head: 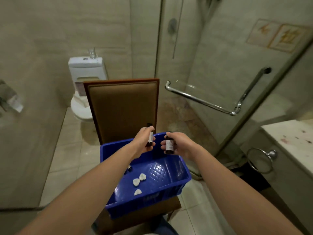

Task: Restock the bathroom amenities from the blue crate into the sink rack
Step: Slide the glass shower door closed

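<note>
Pick-up step, by my reckoning: the left hand (143,141) has its fingers curled round the left bottle (150,139), and the right hand (179,145) clamps thumb and fingers on the right bottle (169,146). Both are held just above the far end of the blue crate (184,168), which sits on a chair (123,106). The next move likely calls for a turn toward the counter (291,133) on the right (the sink rack is out of sight). The crate holds three white heart-shaped soaps (136,181).

I'm standing in a tiled bathroom; a toilet (84,92) sits ahead of me; a glass shower door (220,65) with its chrome handle (203,99) stands right; towel ring (261,160) beside it.
</note>
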